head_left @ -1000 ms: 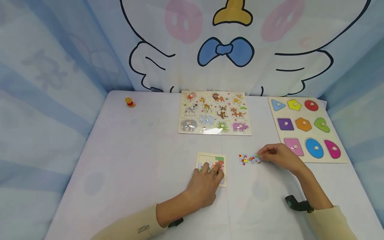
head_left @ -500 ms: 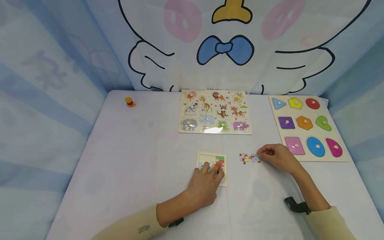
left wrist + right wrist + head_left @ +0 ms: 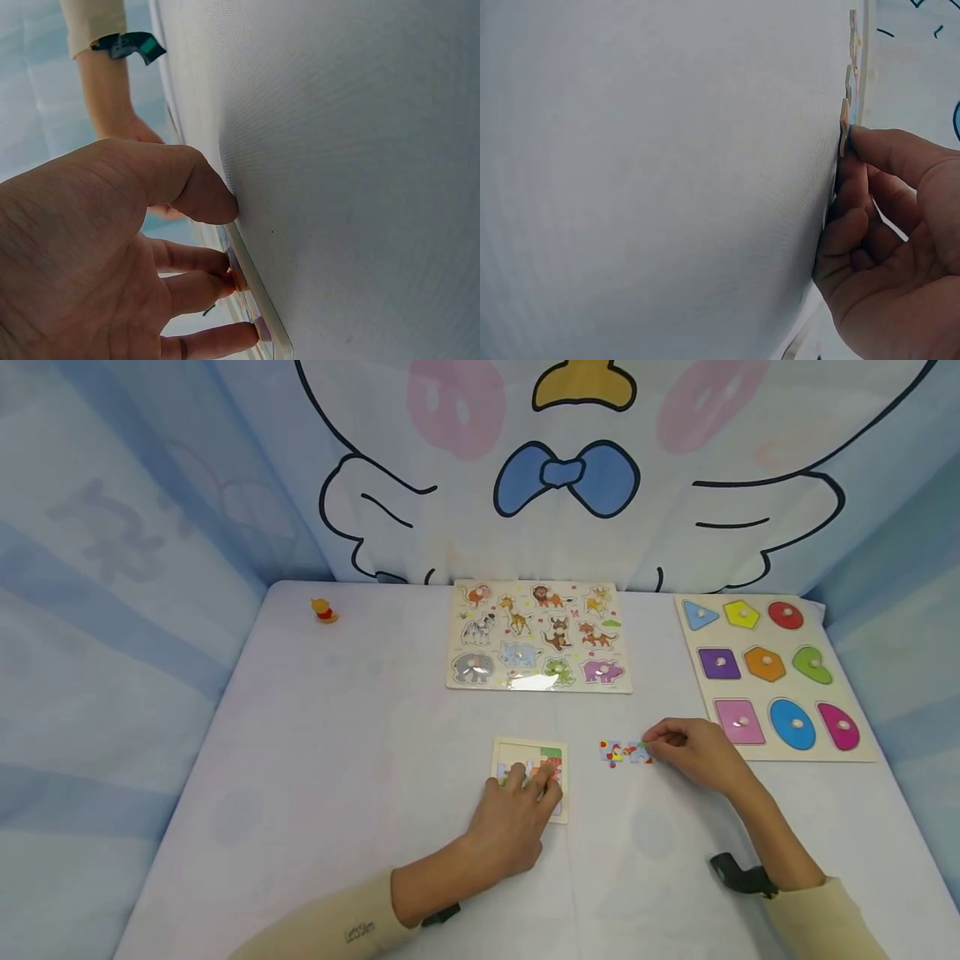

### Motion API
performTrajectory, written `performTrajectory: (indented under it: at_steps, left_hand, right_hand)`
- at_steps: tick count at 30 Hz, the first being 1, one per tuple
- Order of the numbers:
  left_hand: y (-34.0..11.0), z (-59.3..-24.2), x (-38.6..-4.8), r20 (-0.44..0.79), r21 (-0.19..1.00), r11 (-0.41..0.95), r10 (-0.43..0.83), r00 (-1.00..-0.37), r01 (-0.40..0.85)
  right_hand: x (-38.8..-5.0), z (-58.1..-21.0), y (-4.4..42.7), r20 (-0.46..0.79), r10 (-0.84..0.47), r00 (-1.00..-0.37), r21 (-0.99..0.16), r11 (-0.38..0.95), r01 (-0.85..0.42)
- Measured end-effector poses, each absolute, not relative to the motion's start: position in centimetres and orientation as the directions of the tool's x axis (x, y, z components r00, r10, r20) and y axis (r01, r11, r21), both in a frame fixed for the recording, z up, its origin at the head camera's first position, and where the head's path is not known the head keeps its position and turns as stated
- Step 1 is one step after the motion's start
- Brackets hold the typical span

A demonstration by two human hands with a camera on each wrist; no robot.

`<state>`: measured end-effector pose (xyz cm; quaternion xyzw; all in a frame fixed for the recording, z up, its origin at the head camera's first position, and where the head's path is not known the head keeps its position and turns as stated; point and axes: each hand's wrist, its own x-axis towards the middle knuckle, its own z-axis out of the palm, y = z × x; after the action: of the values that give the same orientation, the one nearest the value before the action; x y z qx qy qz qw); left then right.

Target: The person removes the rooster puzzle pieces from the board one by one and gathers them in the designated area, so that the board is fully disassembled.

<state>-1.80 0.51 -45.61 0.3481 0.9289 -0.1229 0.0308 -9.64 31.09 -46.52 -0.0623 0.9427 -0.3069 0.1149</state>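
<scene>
We see the white table (image 3: 360,760) spread beneath the puzzle frame (image 3: 532,742). The shape board (image 3: 731,689) lies beyond and right of the frame, the animal board (image 3: 537,627) straight beyond it, both set aside, we judge. Over the frame, our left hand (image 3: 512,827) grasps nothing, fingertips resting on the pieces inside. To its right, our right hand (image 3: 693,750) pinches a held piece (image 3: 844,127), next to another loose piece (image 3: 610,752). We judge the frame part filled: its far right corner is laid, its far left shows bare wood, and our hand hides the near part.
</scene>
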Motion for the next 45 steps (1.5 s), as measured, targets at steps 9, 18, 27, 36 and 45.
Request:
performTrajectory:
  at_steps: [9, 18, 27, 36, 45]
  left_hand:
    - [0.5, -45.5, -1.9, -0.152, -0.198, 0.728, 0.638, -0.755, 0.656]
    - [0.4, -45.4, -1.9, -0.138, -0.207, 0.730, 0.637, -0.758, 0.651]
    - [0.4, -45.5, -1.9, -0.147, -0.203, 0.733, 0.632, -0.761, 0.649]
    - [0.4, -45.7, -1.8, -0.189, -0.150, 0.739, 0.631, -0.753, 0.657]
    - [0.3, -45.5, -1.9, -0.179, -0.159, 0.727, 0.645, -0.743, 0.668]
  right_hand:
    - [-9.7, -46.5, 30.9, -0.158, -0.166, -0.973, -0.589, 0.807, -0.042]
    - [-9.6, -46.6, 30.7, -0.145, -0.144, -0.979, -0.599, 0.800, -0.029]
    - [-9.7, -46.5, 30.5, -0.141, -0.155, -0.978, -0.593, 0.804, -0.042]
    - [-9.5, -46.1, 30.3, -0.151, -0.193, -0.969, -0.575, 0.815, -0.073]
    - [-9.6, -44.8, 25.7, -0.064, -0.342, -0.937, -0.586, 0.773, -0.243]
